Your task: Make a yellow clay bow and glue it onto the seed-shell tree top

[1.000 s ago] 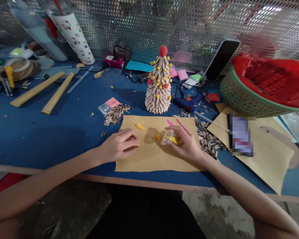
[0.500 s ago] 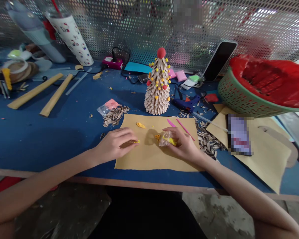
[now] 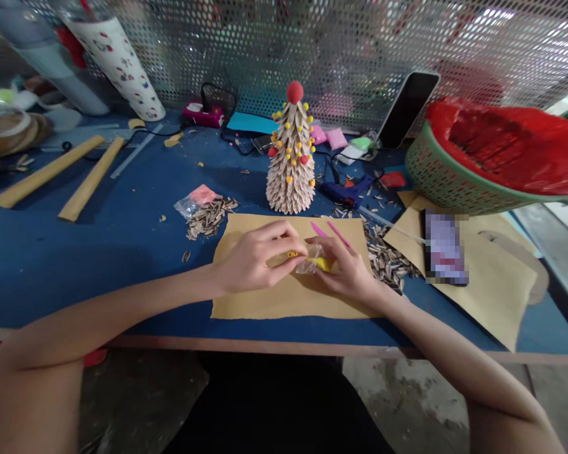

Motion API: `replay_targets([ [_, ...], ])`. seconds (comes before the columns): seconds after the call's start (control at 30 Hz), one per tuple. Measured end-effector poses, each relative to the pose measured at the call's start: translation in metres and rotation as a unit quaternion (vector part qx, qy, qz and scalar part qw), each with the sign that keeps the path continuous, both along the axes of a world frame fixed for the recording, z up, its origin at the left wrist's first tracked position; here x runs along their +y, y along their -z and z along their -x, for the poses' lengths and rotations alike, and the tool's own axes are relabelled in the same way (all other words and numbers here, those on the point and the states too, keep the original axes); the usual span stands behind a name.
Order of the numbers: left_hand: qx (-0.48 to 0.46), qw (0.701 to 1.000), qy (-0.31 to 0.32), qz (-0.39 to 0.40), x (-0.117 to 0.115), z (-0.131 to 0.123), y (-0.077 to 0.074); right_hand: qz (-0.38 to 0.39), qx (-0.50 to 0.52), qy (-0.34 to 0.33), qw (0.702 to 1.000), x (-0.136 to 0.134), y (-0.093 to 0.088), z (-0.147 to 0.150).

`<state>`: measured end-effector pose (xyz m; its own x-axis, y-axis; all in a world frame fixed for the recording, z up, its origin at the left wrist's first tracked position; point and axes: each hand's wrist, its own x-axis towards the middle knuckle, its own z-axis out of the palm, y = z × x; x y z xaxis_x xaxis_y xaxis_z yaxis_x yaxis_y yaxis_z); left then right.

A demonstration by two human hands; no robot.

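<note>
My right hand (image 3: 348, 268) grips a small clear plastic bag (image 3: 313, 260) with yellow modelling clay (image 3: 325, 263) inside it. My left hand (image 3: 265, 255) has come up to the bag's left side, its thumb and fingertips pinched together at the plastic. Between the left fingers shows a small orange bow-like piece (image 3: 292, 254), partly covered. Both hands are over a sheet of brown paper (image 3: 260, 306). A pink plastic knife (image 3: 318, 229) and a thin pink stick (image 3: 338, 233) lie at the paper's back right. Behind it stands a cone-shaped tree (image 3: 291, 183) of seed husks with a red ball on top.
Loose sunflower seed husks (image 3: 390, 268) lie right of the paper, with another heap (image 3: 211, 221) at its back left. A blue glue gun (image 3: 348, 191) rests beside the tree. On the right are a phone (image 3: 447, 249) and a green basket (image 3: 454, 183) lined with red plastic.
My left hand has moved right from the paper's left side to the bag, now covering the yellow-orange piece at the back left. My right hand still holds the bag. The view has shifted slightly.
</note>
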<state>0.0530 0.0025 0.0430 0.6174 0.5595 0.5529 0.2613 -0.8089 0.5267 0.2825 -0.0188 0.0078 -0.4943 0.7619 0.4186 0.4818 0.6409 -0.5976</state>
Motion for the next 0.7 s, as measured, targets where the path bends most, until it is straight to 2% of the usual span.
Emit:
replay_targets([
  [0.17, 0.023, 0.999, -0.015, 0.025, 0.003, -0.004, 0.002, -0.025, -0.011, -0.007, 1.000, 0.002, 0.001, 0.000],
  [0.33, 0.078, 0.994, -0.010, 0.080, 0.005, -0.007, 0.005, -0.013, -0.027, 0.002, 1.000, 0.002, 0.003, -0.001],
  [0.47, 0.105, 0.992, -0.006, 0.063, 0.006, -0.011, 0.006, -0.050, -0.031, -0.014, 0.998, 0.002, 0.003, -0.001],
  [0.57, 0.104, 0.993, 0.006, 0.061, 0.005, -0.011, 0.006, -0.057, -0.031, -0.028, 0.998, 0.003, 0.003, 0.000],
  [0.7, 0.082, 0.989, 0.028, 0.120, 0.008, -0.008, 0.007, -0.051, -0.030, -0.028, 0.998, 0.004, 0.003, -0.001],
])
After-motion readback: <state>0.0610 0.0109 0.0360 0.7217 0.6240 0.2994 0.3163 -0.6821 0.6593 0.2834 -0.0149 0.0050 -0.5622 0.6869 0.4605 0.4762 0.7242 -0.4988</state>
